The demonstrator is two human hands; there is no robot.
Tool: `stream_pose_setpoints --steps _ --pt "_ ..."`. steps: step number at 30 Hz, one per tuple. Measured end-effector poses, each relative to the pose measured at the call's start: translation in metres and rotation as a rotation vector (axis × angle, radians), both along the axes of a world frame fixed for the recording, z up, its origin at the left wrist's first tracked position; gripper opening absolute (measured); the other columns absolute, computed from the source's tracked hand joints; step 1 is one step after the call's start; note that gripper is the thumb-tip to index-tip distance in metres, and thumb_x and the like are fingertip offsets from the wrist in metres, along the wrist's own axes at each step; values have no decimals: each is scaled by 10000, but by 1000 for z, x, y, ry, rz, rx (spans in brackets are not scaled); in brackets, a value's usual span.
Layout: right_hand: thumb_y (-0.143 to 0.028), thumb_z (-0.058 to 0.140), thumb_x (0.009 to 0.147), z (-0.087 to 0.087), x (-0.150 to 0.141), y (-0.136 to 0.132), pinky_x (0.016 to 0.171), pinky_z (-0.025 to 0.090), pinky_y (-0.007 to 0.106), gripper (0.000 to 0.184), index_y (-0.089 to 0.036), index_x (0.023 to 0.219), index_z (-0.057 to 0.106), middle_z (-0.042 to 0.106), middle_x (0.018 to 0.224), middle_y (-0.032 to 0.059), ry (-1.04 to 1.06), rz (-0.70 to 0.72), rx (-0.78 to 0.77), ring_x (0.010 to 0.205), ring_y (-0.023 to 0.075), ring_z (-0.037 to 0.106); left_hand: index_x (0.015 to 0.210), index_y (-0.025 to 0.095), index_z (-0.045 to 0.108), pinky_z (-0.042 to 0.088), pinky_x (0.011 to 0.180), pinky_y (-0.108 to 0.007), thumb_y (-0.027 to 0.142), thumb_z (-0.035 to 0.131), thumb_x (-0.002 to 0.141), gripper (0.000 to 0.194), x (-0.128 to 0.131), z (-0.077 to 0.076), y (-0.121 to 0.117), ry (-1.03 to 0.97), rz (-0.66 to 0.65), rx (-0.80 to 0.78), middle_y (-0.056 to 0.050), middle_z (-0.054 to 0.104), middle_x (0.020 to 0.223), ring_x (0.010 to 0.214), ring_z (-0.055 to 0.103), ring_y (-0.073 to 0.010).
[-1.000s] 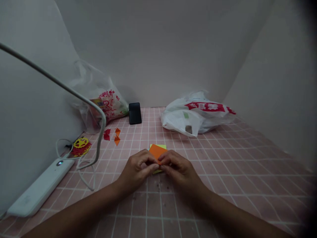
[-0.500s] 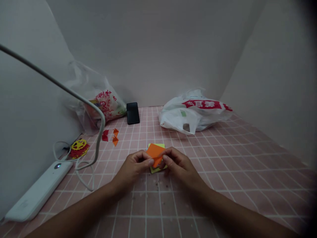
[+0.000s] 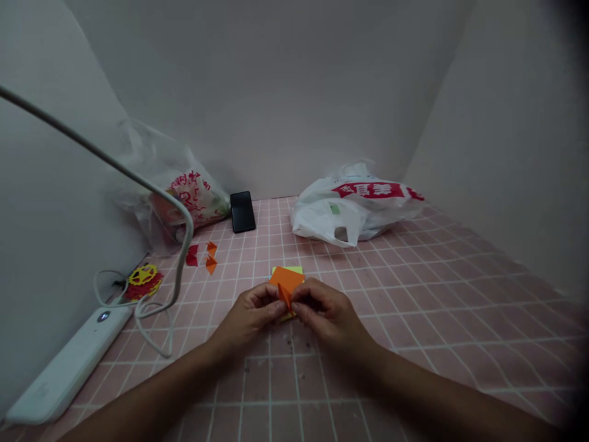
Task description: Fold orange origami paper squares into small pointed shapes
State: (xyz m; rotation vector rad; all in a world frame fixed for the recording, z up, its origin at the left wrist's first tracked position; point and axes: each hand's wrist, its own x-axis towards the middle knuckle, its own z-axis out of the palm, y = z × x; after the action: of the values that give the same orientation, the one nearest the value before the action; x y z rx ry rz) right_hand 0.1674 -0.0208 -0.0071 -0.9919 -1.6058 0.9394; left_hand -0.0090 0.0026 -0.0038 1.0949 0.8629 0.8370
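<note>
Both of my hands pinch a partly folded piece of orange paper in front of me. My left hand grips its left side between thumb and fingers. On the other side, my right hand pinches the lower right part, and a fold stands up between the two thumbs. Beneath the orange paper lies yellow-green paper, mostly covered by it and by my fingers. Small folded orange pieces and a folded red piece lie farther off to the left.
A white power strip and a grey-white cable run along the left. Yellow and red gear-shaped cutouts lie by the wall. Farther back are a filled plastic bag, a black phone and a white plastic bag on the pink-tiled surface.
The orange paper has been turned and bent, so a fold now stands up between my thumbs. My right hand has slid lower along it. The whole view has shifted slightly.
</note>
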Motion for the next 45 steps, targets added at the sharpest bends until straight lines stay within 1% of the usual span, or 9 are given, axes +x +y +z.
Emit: stream_pose_setpoints --steps 4,7,12,16,20,26,30,38,45 --pt "-112 579 861 0 0 0 686 433 297 121 -208 792 602 605 782 10 -57 9 93 752 167 577 768 159 651 441 633 -247 335 776 750 217 -2 1 1 80 15 224 13 590 718 627 526 -106" --pt "-108 574 870 0 0 0 687 435 295 124 -209 802 597 608 791 12 -65 21 106 754 166 582 783 158 644 453 616 -242 288 743 788 163 -4 0 0 128 36 342 10 600 706 621 547 -112" --pt "-144 588 869 -2 -2 -1 668 439 293 69 -207 843 601 627 796 12 -21 36 34 739 165 591 780 163 627 481 640 -254 212 683 830 89 -5 -2 -4 131 63 449 -11 617 767 673 590 -128" --pt "-161 607 857 -4 -3 -1 657 440 293 41 -202 850 609 624 778 10 17 40 -83 730 166 586 765 167 625 487 660 -271 173 655 839 79 -5 -3 -5 224 78 561 -21 617 780 705 597 -145" --pt "-115 606 843 -3 -4 -4 667 426 290 105 -206 797 580 600 774 3 -9 9 -37 734 161 563 752 165 622 482 670 -279 130 631 831 87 -5 -3 -6 345 89 649 -29 623 771 721 605 -157" --pt "-102 558 900 -1 -4 -8 661 420 287 144 -203 797 556 580 794 21 -121 24 214 744 165 551 730 166 591 470 641 -261 104 608 825 115 -4 -5 -7 323 99 695 -24 611 762 702 594 -147" --pt "-71 485 938 -2 -3 -6 691 445 284 167 -187 881 591 611 844 43 -132 74 356 782 169 574 746 159 610 480 641 -260 136 620 843 101 -3 -6 -7 242 103 628 -20 610 762 698 596 -144" --pt "-71 532 930 -9 -3 -6 735 485 311 128 -164 955 616 655 891 67 -188 37 336 830 192 615 750 158 617 482 652 -245 143 643 845 99 -4 -6 -7 204 121 576 -10 622 757 695 600 -131" --pt "-105 468 971 -11 -3 -7 791 541 370 285 -185 1202 615 673 1001 106 -221 46 368 924 230 653 781 165 612 492 642 -241 193 651 865 98 -4 -7 -6 178 161 550 -2 618 757 681 596 -126"
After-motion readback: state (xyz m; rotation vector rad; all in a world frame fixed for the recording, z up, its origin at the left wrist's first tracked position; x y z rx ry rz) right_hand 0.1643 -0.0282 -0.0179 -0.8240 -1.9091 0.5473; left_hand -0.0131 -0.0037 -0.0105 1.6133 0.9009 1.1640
